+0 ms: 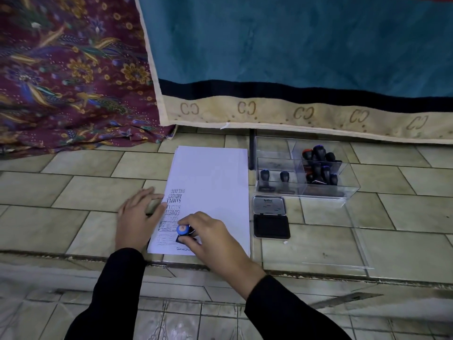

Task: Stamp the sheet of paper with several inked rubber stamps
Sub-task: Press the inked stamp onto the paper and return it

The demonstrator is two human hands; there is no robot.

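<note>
Tiled flooring [93, 190] carries the sheet of paper [215, 182], which lies flat beside an open ink pad [271, 225] and a clear box [343, 190] of spare stamps [318, 165]. A left hand [137, 217] rests spread on the sheet's left edge, fingers loose. A right hand [208, 235] pinches a blue-topped stamp [182, 229], pressed near the sheet's bottom (below several printed marks). Judging by this, an impression is being made; next it likely needs a straight lift, then another stamp.
</note>
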